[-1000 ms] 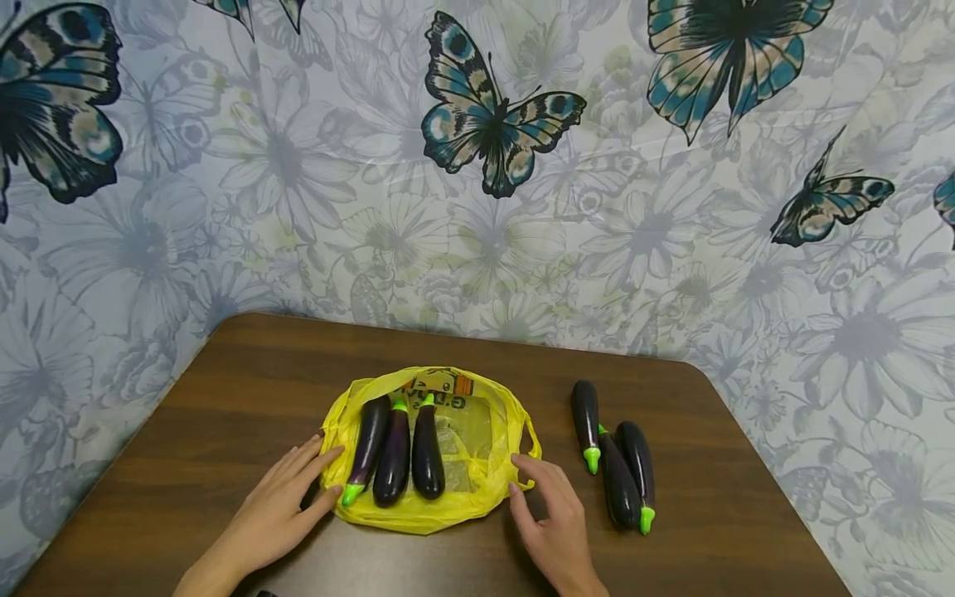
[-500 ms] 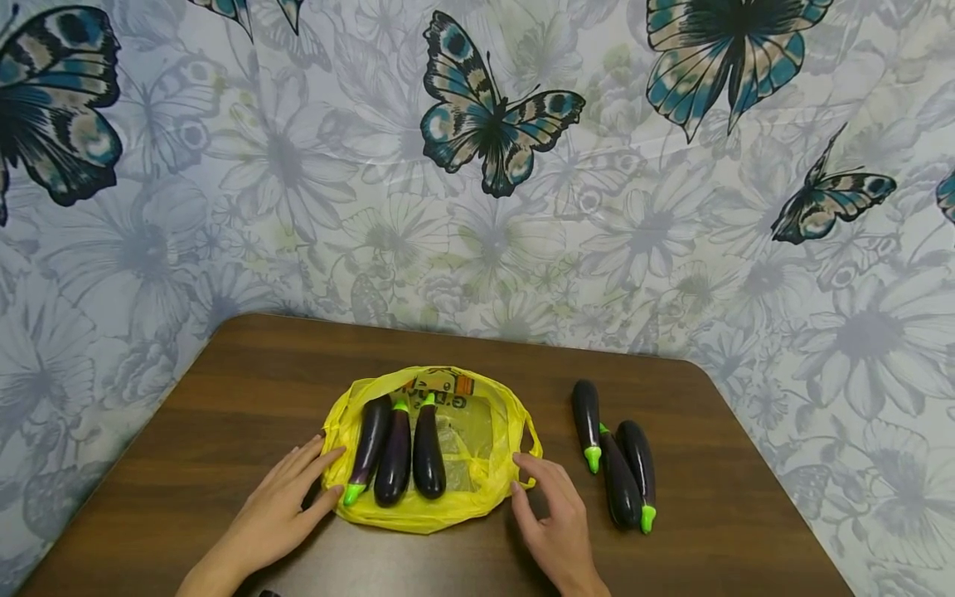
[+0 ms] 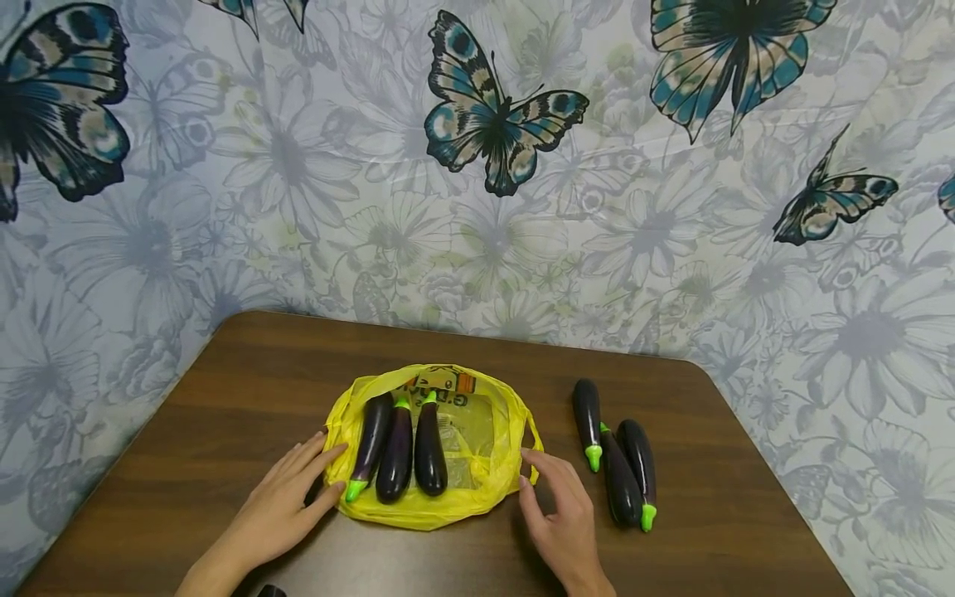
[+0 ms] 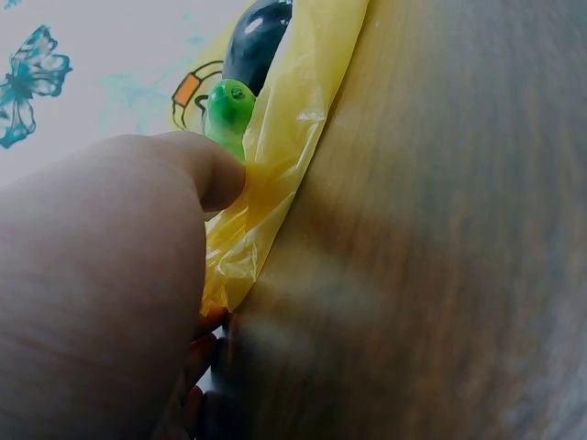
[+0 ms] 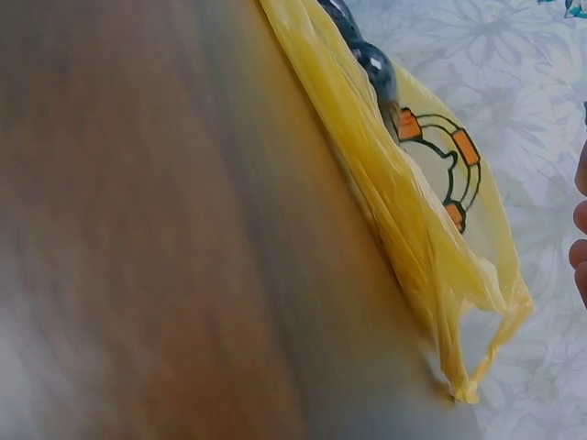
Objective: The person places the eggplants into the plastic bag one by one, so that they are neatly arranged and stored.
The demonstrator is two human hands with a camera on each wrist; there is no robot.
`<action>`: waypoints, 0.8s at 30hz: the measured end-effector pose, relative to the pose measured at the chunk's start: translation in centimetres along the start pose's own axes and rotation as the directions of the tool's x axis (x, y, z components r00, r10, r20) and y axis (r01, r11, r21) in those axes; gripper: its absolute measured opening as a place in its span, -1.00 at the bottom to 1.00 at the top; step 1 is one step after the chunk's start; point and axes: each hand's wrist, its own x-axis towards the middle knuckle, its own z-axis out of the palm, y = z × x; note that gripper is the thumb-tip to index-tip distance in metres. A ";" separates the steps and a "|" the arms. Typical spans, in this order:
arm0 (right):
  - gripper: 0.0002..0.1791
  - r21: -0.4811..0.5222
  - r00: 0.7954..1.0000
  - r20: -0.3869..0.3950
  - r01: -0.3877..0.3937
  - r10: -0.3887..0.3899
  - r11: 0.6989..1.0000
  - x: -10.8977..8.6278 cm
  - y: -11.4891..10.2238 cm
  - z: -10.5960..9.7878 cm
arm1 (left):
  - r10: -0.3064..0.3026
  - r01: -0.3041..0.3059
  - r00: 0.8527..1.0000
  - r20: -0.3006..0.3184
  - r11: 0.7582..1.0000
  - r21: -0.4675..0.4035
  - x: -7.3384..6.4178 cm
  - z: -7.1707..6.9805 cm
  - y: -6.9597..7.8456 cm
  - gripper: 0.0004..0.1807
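Note:
In the head view, a yellow plastic bag (image 3: 418, 516) lies with its mouth spread wide, and three dark eggplants (image 3: 394, 452) with green stems lie inside. My left hand (image 3: 279, 506) rests against the bag's left side, fingers fairly straight, thumb at the rim. The left wrist view shows that thumb (image 4: 220, 174) over the yellow plastic, beside a green stem end (image 4: 229, 108). Just right of the bag, near its handle loop, my right hand (image 3: 563, 514) is held with fingers slightly bent and nothing in them. Its fingertips (image 5: 581, 229) appear apart from the bag in the right wrist view.
Three more eggplants (image 3: 621, 481) lie on the brown wooden table (image 3: 246, 373), right of my right hand. A wall with butterfly and flower patterns (image 3: 477, 249) stands behind the table's far edge. A small dark object (image 3: 272, 590) shows at the bottom edge.
My right hand has shifted slightly right, away from the bag's right rim. The left hand and the eggplants stay about where they were.

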 end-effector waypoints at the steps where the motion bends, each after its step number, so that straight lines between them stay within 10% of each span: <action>1: -0.49 -0.001 1.000 -0.009 0.004 -0.004 1.000 0.0 0.1 -0.1 | 0.000 0.000 1.000 0.001 1.000 0.000 0.0 0.0 0.0 -0.40; 24: -0.50 -0.060 0.995 -0.102 0.005 -0.011 0.998 0.7 1.8 -2.0 | -0.006 0.006 1.000 0.004 1.000 0.002 0.0 0.1 -0.1 -0.41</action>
